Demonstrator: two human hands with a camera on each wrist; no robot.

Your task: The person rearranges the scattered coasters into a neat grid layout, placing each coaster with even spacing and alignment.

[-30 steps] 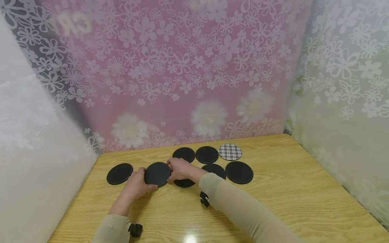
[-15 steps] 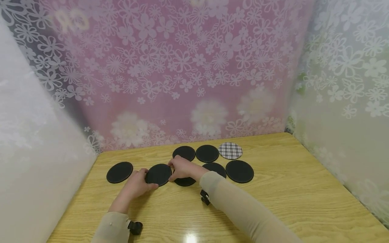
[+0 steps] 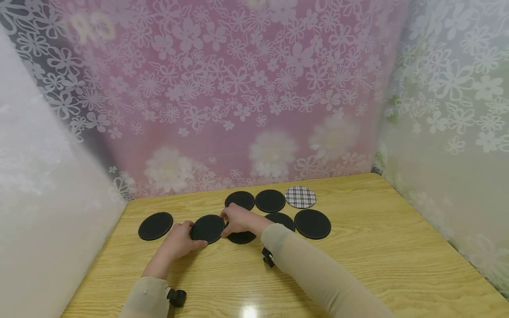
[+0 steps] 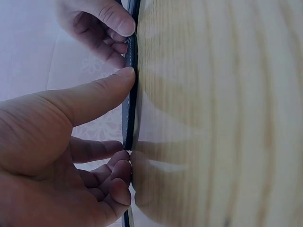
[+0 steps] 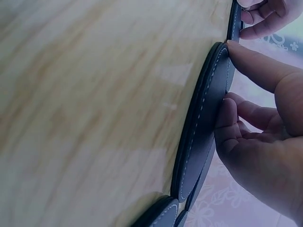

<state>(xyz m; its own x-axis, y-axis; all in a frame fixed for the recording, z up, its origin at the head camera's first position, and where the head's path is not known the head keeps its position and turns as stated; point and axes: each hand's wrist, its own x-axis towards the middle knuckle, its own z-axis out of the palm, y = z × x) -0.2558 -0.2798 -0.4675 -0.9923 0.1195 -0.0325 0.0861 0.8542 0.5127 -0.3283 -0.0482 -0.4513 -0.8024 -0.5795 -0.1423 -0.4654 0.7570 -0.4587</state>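
Observation:
In the head view, a round black coaster (image 3: 208,229) lies on the table between both hands. The left hand (image 3: 180,240) holds it at its left edge, the thumb at the near rim and the fingers at the far side. At its right edge, the right hand (image 3: 238,219) grips with thumb and fingertips. The left wrist view shows the left thumb (image 4: 106,92) on the stitched rim. Beneath the right hand lies another black coaster (image 3: 241,237), partly hidden; the right wrist view shows this stitched coaster (image 5: 203,123) close below the right fingers.
Another black coaster (image 3: 155,226) lies apart at the left. Behind and right are several more black coasters, including a back one (image 3: 270,201) and a rightmost one (image 3: 312,224). A plaid coaster (image 3: 300,197) ends the back row. Floral curtains (image 3: 238,88) enclose the wooden table (image 3: 358,265).
The coaster between the hands has gone from slightly raised to flat on the table, shifting a little right. Both hands stay on it, almost still over the last half second.

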